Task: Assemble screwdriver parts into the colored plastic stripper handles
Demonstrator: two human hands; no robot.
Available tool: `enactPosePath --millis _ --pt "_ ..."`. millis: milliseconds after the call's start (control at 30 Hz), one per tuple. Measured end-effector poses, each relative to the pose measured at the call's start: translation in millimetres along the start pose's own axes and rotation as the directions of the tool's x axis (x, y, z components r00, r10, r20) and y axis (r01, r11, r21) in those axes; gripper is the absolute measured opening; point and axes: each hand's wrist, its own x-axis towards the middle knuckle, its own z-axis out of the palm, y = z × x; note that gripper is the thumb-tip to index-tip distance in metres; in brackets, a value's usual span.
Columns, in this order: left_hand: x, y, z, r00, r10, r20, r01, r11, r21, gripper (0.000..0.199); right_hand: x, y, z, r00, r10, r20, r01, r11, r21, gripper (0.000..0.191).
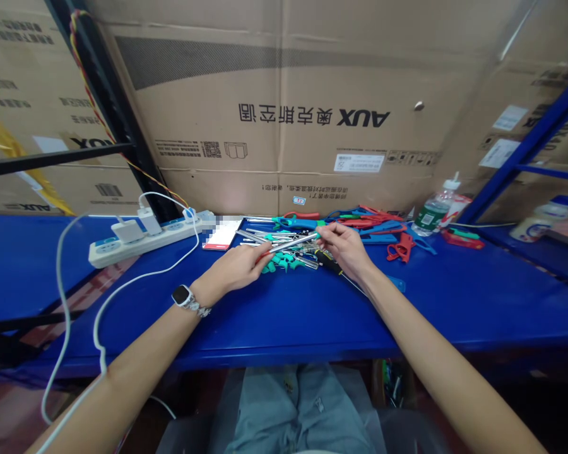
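Between my hands, over the blue bench, a slim silver metal tube [291, 243] slants up to the right, with a bit of red at its left end and green at its right. My left hand [241, 268], with a watch at the wrist, is closed around the left end. Thumb and fingers of my right hand [345, 248] pinch the green end. Beneath lies a pile of metal tubes and teal plastic pieces [286, 260]. A screwdriver with a black and yellow handle [329, 262] rests by my right hand, its shaft partly hidden by the forearm.
Red and blue plastic casings [383, 230] lie heaped at the right. Behind are a bottle [430, 214] with a nozzle and large cardboard boxes [284, 139]. A white power strip [146, 238] with plugs and trailing cables stands left, near a white card [224, 233].
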Motion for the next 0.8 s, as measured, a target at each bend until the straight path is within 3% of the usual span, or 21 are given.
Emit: enactPosePath --millis 133,233,567,800 --pt "0 1 -0.4 0.999 -0.018 0.051 0.011 0.99 0.139 0.026 0 -1 -2 0.998 0.066 0.009 -0.065 0.997 -0.05 0.051" --pt "0 2 -0.9 0.996 -0.039 0.086 0.019 0.975 0.22 0.029 0 1 0 0.998 0.051 -0.025 -0.052 0.995 -0.082 0.052" --pt "0 1 -2.8 0.996 -0.02 0.085 0.0 0.973 0.229 0.03 2 -2 -8 0.99 0.026 0.138 -0.029 0.999 0.015 0.043" --pt "-1 0 -1.2 0.996 -0.025 0.09 0.001 0.965 0.264 0.031 4 3 -11 0.989 0.004 0.149 0.02 0.987 -0.16 0.046"
